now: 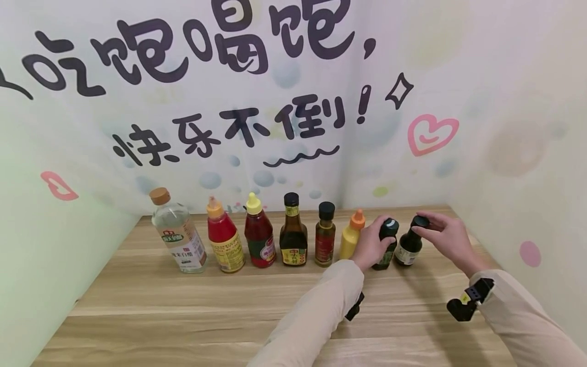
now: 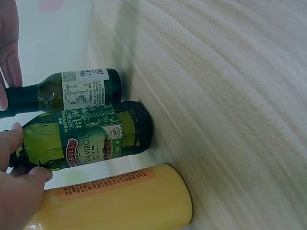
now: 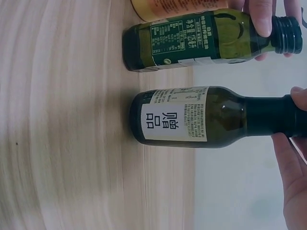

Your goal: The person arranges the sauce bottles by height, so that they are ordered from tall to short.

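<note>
At the right end of the row, my left hand (image 1: 369, 244) grips a green olive oil bottle (image 2: 91, 139) around its neck, below the dark cap. Its green label faces the left wrist camera. Just to its right is a dark glass bottle (image 3: 177, 117) with a white label, which my right hand (image 1: 448, 239) pinches by the black cap and neck between thumb and fingers. Both bottles are upright, close side by side, their bases at the tabletop (image 1: 229, 311). Left of the olive oil, partly behind my left hand, stands a yellow squeeze bottle (image 1: 349, 240) with an orange tip.
Further left along the back stand a clear vinegar bottle (image 1: 179, 234), a red sauce bottle (image 1: 224, 244), a dark red bottle (image 1: 260, 239) with a yellow cap, a dark sauce bottle (image 1: 293, 237) and a small black-capped bottle (image 1: 325, 239). A printed cloth (image 1: 293, 178) hangs behind them.
</note>
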Tool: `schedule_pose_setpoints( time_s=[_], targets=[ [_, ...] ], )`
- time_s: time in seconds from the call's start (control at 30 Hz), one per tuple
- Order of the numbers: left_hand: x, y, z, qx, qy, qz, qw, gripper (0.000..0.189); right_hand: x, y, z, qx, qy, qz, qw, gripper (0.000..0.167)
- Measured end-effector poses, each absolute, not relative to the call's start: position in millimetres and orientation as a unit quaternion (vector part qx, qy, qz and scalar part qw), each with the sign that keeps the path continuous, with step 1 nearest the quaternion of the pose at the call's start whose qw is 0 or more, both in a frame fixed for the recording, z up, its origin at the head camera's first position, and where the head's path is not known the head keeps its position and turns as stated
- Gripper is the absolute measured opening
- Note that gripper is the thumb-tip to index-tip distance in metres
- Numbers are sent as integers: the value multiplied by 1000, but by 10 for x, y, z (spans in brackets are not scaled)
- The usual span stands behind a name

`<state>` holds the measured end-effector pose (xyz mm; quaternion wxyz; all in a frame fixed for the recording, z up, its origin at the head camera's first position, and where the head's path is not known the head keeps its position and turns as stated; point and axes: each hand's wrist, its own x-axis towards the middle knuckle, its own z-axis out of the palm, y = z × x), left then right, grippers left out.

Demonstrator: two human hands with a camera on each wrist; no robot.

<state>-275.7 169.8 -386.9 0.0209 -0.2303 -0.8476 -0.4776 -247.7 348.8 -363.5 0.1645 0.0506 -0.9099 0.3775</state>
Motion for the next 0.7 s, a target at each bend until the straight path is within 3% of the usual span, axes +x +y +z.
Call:
schedule_pose_setpoints(
  time_s=[0.7],
  targets=[
    [-2752, 1700, -3864, -226, -850, -476, 22, 43, -2513, 3490, -3691, 52, -913, 374, 156, 46]
  ],
)
